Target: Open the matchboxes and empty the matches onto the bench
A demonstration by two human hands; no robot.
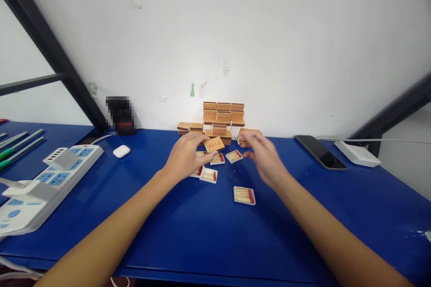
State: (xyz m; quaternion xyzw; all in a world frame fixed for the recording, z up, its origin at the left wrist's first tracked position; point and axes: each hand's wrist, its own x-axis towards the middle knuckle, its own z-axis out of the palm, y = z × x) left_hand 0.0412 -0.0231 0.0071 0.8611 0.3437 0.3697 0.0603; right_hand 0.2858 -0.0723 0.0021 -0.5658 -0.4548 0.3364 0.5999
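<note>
My left hand (pixel 186 154) grips a matchbox (pixel 214 144) between thumb and fingers, its orange label facing up. My right hand (pixel 264 157) has curled fingers slightly apart, with nothing visible between them. Behind its fingertips, partly hidden, lie some matchboxes (pixel 255 132). Below and between the hands are several open white trays of red-tipped matches, one tray (pixel 234 156) near my right fingers and another tray (pixel 208 175) below my left hand. A separate match tray (pixel 244 195) lies closer to me. Matchboxes form a stepped stack (pixel 224 116) against the wall.
On the left are a white power strip (pixel 72 172), an earbud case (pixel 121 151) and a pixelated dark object (pixel 121 115). A phone (pixel 319 152) and a white device (pixel 357 153) lie on the right. The blue table (pixel 188 237) meets a white wall.
</note>
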